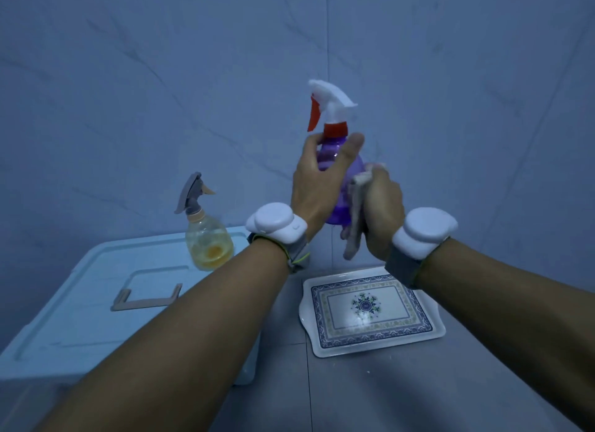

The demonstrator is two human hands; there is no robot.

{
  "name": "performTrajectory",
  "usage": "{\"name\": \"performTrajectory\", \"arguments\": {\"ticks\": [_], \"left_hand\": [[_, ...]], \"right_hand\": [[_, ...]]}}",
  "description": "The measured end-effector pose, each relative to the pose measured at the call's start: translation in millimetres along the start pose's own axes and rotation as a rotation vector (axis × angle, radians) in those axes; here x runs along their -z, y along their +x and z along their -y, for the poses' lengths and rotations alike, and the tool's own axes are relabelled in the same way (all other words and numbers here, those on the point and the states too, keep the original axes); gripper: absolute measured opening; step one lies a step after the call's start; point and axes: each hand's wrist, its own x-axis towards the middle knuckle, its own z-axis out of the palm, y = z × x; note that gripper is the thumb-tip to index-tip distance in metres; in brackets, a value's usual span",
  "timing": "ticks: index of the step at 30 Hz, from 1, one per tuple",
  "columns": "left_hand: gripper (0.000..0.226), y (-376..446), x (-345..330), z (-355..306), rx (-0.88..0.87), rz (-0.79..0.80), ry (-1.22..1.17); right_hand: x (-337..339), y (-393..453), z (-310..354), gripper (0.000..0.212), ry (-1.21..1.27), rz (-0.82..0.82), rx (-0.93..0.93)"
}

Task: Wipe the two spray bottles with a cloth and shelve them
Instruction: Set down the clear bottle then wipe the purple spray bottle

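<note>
The left hand [317,180] has its grip around the purple spray bottle [341,170], held upright in the air; the right hand [380,209] presses a grey cloth [355,212] against the bottle's side just right of that grip. Below-left of the grip, a clear spray bottle [207,238] stands on a pale blue bin lid [96,303].

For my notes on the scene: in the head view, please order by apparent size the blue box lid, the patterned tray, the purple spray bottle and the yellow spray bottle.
1. blue box lid
2. patterned tray
3. purple spray bottle, held up nearer the camera, so unsure
4. yellow spray bottle
</note>
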Motion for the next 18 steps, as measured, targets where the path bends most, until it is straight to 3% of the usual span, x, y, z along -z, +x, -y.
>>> {"name": "performTrajectory", "arguments": {"ticks": [4, 7, 10, 12, 14, 16, 18], "left_hand": [[0.027, 8, 7, -2, -0.01, -0.043, -0.032], [0.024, 5, 10, -4, 0.034, -0.005, -0.145], [0.032, 7, 14, -2, 0.053, 0.033, -0.17], [0.034, 6, 16, -2, 0.038, 0.079, -0.161], [0.028, 3, 18, -1, 0.027, 0.129, -0.183], [0.027, 1, 18, 0, 0.034, 0.176, -0.231], [0.028, 0, 16, 1, 0.053, 0.196, -0.293]], "right_hand": [[7, -22, 1, 0.042, -0.268, 0.084, 0.507], [6, -18, 7, 0.03, -0.361, 0.097, 0.715], [4, -2, 20, 0.038, -0.387, 0.163, 0.482], [7, 9, 18, 0.03, -0.344, 0.322, 0.325], [14, 24, 11, 0.027, -0.197, 0.516, 0.041], [19, 32, -2, 0.023, -0.073, 0.597, -0.183], [24, 33, -10, 0.041, 0.105, 0.721, -0.335]]}}
